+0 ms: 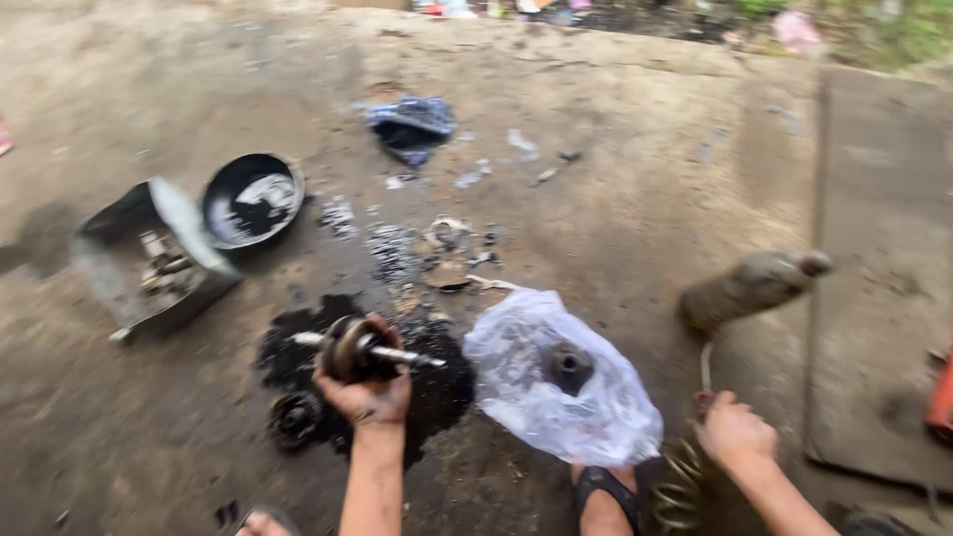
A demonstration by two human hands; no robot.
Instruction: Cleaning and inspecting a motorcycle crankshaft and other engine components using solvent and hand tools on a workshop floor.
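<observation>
Nearest, the left hand [369, 389] is clamped on a greasy shaft with a round disc [354, 349], lifted over an oil stain [437, 387]. Beside a coil spring [681, 491], the right hand [736, 433] seems closed around a thin rod [706, 365], though blur hides it. A clear plastic bag [596, 417] lies between them.

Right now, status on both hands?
Left hand grips metal shaft part over oil patch. Right hand on coil spring. Plastic bag lies between.
</observation>
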